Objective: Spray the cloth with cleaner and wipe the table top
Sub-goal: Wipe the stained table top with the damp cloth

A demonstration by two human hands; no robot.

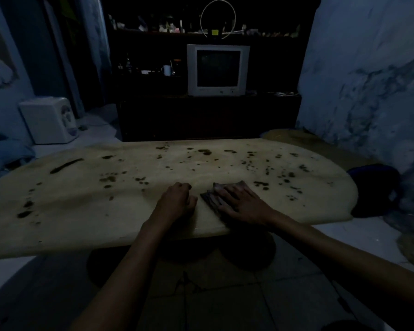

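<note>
- Dim room, bluish walls, tiled floor underfoot.
- Pale oval tabletop [86, 206] across the middle, speckled with dark stains, thickest toward the far edge and right side.
- Cloth [214, 193], dark and folded, flat on the tabletop near the front edge, just right of centre.
- Right hand [243, 206] palm down on the cloth, fingers spread flat, pressing rather than pinching; cloth's far and left edges poking out past the fingertips.
- Left hand [177, 201] just beside the cloth, not touching it, curled into a loose fist on the bare tabletop; nothing visible inside it.
- Beyond the table: old boxy television [217, 69] on a dark shelf unit, wire loop antenna [217, 19] above, white mug [167, 70] to its left.
- White appliance [49, 119] on the floor at left.
</note>
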